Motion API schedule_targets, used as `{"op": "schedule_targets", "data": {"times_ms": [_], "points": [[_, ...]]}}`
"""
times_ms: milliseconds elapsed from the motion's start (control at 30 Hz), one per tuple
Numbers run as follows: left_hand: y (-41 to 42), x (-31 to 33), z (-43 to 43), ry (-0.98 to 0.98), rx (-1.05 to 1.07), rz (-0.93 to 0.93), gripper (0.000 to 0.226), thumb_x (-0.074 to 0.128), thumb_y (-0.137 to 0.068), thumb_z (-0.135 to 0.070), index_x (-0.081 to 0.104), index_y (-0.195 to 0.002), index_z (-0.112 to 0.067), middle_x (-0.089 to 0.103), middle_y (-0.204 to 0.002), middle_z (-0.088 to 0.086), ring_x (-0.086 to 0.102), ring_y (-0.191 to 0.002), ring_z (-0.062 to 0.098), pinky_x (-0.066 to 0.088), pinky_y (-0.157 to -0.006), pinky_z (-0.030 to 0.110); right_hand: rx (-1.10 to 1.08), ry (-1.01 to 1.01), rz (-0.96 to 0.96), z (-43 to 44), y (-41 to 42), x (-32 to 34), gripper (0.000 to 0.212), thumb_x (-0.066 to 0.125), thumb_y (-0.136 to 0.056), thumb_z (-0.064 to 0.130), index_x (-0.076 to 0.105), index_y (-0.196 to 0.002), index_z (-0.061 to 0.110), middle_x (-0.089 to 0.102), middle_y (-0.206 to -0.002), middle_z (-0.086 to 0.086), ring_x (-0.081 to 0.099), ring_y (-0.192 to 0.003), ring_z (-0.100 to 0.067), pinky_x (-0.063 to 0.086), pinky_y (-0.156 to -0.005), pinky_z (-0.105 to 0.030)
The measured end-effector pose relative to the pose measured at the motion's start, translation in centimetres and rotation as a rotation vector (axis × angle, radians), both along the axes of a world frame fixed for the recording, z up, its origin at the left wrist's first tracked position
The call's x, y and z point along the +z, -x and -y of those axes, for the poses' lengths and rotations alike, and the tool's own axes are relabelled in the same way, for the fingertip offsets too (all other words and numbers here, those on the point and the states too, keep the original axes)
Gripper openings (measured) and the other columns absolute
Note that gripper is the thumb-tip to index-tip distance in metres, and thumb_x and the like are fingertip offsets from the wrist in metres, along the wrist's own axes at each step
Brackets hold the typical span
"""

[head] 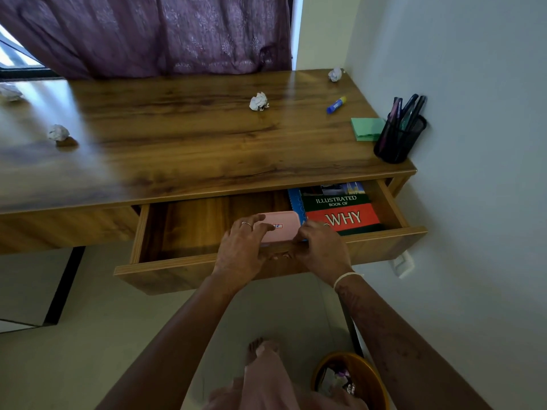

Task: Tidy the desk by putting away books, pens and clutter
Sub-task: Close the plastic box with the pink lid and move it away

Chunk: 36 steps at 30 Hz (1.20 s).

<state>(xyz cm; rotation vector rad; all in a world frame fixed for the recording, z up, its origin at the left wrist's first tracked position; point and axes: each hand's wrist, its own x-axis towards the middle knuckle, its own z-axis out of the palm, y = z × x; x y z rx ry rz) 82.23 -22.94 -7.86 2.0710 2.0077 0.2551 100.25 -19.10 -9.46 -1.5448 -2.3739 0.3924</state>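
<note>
The desk drawer (189, 270) stands pulled out under the wooden desk (183, 149). Inside it, at the right, lies a red and green book (340, 211) on top of a blue spiral notebook (294, 202). A pink box (281, 224) lies left of the books. My left hand (242, 247) grips the box's left end and my right hand (319, 247) holds its right end, both over the drawer's front edge. Several crumpled paper balls lie on the desk, one in the middle (259, 101), one at the left (58, 132). A blue glue stick (336, 105) lies at the right.
Green sticky notes (365, 128) and a black mesh pen holder (398, 137) with pens stand at the desk's right edge by the wall. A brown waste bin (367, 377) with scraps sits on the floor at the lower right. A purple curtain (154, 34) hangs behind the desk.
</note>
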Motion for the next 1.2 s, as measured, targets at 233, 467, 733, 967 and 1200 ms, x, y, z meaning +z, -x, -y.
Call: {"op": "schedule_targets", "data": {"times_ms": [233,467,733,967,1200], "points": [[1.2,0.2,-4.6,-0.039,0.007,-0.035,0.069,0.072,-0.082,-0.036,0.037,-0.142,-0.033,0.03,-0.152,-0.003,0.028,-0.138,0.022,0.035,-0.109,0.039,-0.052,-0.048,-0.014,-4.5,1.4,0.7,0.037,0.08,-0.071,0.024,0.064,-0.104,0.019,0.058,-0.108,0.001,0.055,-0.101,-0.016,0.051,-0.082,-0.029],[2.3,0.3,-8.8,-0.084,-0.004,-0.152,0.075,0.068,-0.084,-0.04,0.029,-0.147,-0.028,0.027,-0.151,0.003,0.026,-0.138,0.024,0.032,-0.108,0.04,-0.014,-0.129,0.03,-9.7,2.7,1.1,0.076,0.084,-0.06,0.031,0.054,-0.129,0.018,0.049,-0.134,-0.004,0.045,-0.125,-0.024,0.046,-0.096,-0.038],[3.1,0.3,-12.5,-0.066,-0.021,-0.198,0.078,0.06,-0.088,-0.048,0.023,-0.152,-0.024,0.025,-0.156,0.001,0.024,-0.142,0.022,0.027,-0.113,0.04,0.066,-0.06,0.046,-13.6,3.8,0.9,0.08,0.08,-0.071,0.033,0.045,-0.141,0.019,0.04,-0.149,0.001,0.03,-0.141,-0.019,0.034,-0.113,-0.037],[3.3,0.3,-13.4,-0.068,-0.031,-0.226,0.073,0.058,-0.091,-0.043,0.023,-0.152,-0.023,0.022,-0.159,-0.002,0.02,-0.145,0.02,0.025,-0.116,0.038,0.088,-0.024,0.07,-14.5,4.2,0.6,0.074,0.072,-0.082,0.036,0.039,-0.146,0.018,0.033,-0.155,0.001,0.022,-0.146,-0.019,0.019,-0.119,-0.036],[3.4,-0.5,-13.5,-0.113,-0.017,-0.227,0.066,0.054,-0.095,-0.04,0.025,-0.151,-0.024,0.024,-0.159,-0.003,0.023,-0.145,0.017,0.027,-0.116,0.038,0.09,-0.066,0.141,-14.3,4.3,0.4,0.069,0.062,-0.089,0.041,0.033,-0.148,0.019,0.028,-0.157,0.001,0.019,-0.147,-0.019,0.014,-0.119,-0.033]]}}
